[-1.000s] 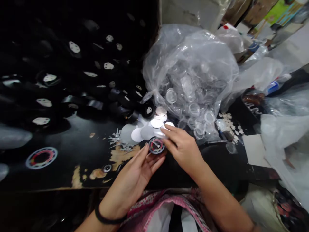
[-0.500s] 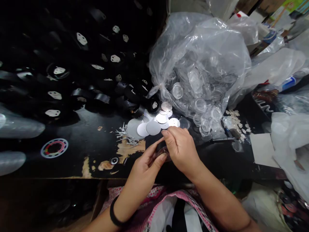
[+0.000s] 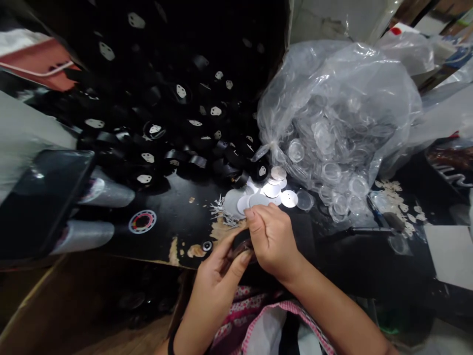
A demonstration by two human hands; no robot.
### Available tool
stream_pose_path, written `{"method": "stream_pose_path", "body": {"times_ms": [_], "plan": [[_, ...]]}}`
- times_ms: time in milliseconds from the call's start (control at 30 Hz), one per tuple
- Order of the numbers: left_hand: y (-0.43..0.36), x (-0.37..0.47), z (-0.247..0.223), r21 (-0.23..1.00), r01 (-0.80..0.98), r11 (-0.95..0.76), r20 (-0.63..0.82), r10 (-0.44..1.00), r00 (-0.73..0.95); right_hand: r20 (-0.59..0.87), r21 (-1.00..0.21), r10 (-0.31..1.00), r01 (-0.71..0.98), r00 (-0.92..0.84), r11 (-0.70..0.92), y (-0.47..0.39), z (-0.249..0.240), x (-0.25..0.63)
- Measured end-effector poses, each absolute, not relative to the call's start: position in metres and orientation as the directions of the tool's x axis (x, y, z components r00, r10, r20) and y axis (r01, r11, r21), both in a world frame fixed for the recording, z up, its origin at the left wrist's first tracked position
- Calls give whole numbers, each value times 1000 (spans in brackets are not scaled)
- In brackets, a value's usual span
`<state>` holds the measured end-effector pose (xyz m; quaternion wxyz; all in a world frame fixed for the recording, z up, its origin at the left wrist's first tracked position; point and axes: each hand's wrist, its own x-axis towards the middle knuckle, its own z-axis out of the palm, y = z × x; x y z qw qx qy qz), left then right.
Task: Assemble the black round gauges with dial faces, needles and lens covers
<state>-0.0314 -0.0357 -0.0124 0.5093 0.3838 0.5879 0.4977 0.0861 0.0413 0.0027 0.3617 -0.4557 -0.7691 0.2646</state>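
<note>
Hands meet just above the near edge of the black table (image 3: pixel 155 236). The left hand (image 3: pixel 216 276) rises from below, palm turned up and inward, its thumb and fingers curled around a small dark round part (image 3: pixel 242 243) and holding it from underneath. The right hand (image 3: pixel 271 236) comes in from the lower right on a bent forearm, knuckles up, fingertips bunched and pressing down on the top of the same part; what its fingers pinch cannot be made out.

Just beyond the right hand's fingertips lies a loose cluster of white discs (image 3: pixel 258 199), some overlapping. Farther out and to the right sits a bulging clear plastic bag (image 3: pixel 340 113) full of clear round lenses. Beyond and to the left of the hands spreads a heap of black round housings (image 3: pixel 177 128). Left of the left hand, a printed ring dial (image 3: pixel 142 221) lies flat on the table, and farther left a dark phone (image 3: pixel 42 197) leans.
</note>
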Motion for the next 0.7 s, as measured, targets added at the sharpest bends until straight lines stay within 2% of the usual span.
{"method": "stream_pose_path", "body": {"times_ms": [133, 233, 333, 400, 433, 500, 567, 633, 700], "plan": [[-33, -35, -14, 920, -258, 294, -343, 924, -171, 275, -781, 901, 468, -336, 413, 48, 13, 86], [-28, -37, -13, 783, -518, 345, -462, 880, -113, 145, -864, 917, 405, -370, 300, 48, 25, 102], [-25, -37, -10, 669, -640, 379, -527, 848, -49, 12, -831, 905, 499, -426, 246, 41, 32, 116], [-24, -37, -9, 665, -613, 426, -537, 844, 4, -23, -763, 868, 570, -496, 305, 34, 33, 120], [-22, -37, -9, 715, -559, 421, -510, 860, -4, -21, -735, 850, 584, -527, 344, 32, 32, 120], [-19, -37, -10, 871, -379, 311, -370, 924, -93, 14, -682, 834, 604, -552, 412, 28, 30, 117], [-14, -37, -12, 971, -174, 163, -193, 966, -172, 53, -644, 823, 610, -566, 461, 25, 28, 115], [-10, -37, -12, 994, -62, 90, -100, 979, -178, 98, -635, 805, 586, -585, 503, 23, 25, 113], [-8, -35, -12, 998, -30, 63, -67, 985, -158, 153, -643, 794, 552, -588, 532, 22, 21, 112]]}}
